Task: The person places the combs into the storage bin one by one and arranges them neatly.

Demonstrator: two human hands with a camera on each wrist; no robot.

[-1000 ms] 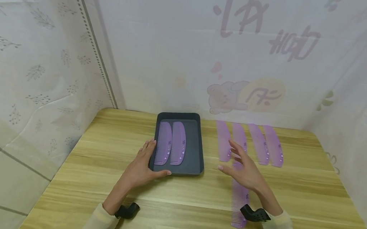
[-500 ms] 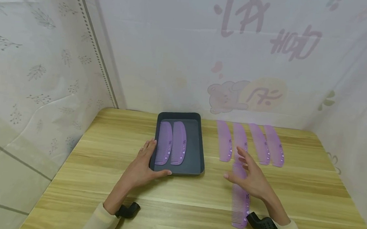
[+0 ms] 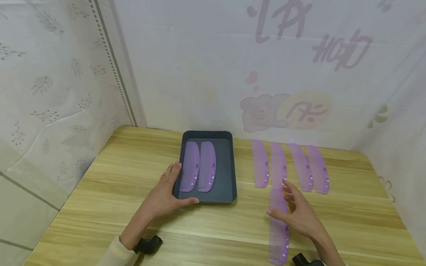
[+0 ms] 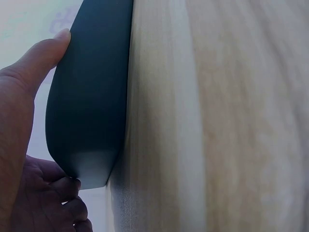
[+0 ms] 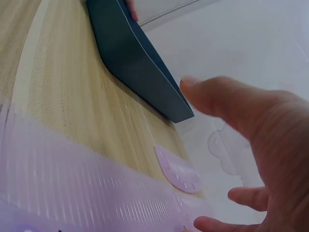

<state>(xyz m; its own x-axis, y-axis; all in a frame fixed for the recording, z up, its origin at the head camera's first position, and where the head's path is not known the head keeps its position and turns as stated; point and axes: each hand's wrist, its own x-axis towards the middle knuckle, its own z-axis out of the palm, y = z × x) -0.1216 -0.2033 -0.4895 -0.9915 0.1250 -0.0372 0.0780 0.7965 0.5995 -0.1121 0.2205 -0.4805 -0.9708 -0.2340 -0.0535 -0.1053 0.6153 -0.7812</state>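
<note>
The right hand (image 3: 299,215) holds nothing: its thumb and fingers are spread and gently bent, arching above the near part of a long, translucent purple plastic comb with a curved spine and small heart marks (image 3: 278,242). The pictures do not settle whether a fingertip touches it. That comb lies flat, teeth to the left; the spread of thumb and fingers to either side would suit lifting something so thin.

The left hand (image 3: 162,196) grips the near left corner of a dark grey rectangular tray with raised walls (image 3: 226,171), thumb on the near rim and fingers bent against the left wall, probably to keep the tray from sliding.

Inside the tray, toward its left side, two matching purple combs lie flat and parallel, teeth left: the left comb (image 3: 192,167) and the right comb (image 3: 207,168). The shared direction looks deliberate, keeping them neatly side by side.

Beyond the right hand, a row of four more translucent purple combs (image 3: 261,166) lies to the tray's right, likely spaced for easy picking. The second from the left ends just at the far tip of the nearest comb; touching or overlapping, I cannot tell.

Everything rests on a light wood-grain tabletop (image 3: 204,249). Behind hangs a pale printed cloth (image 3: 187,72).
</note>
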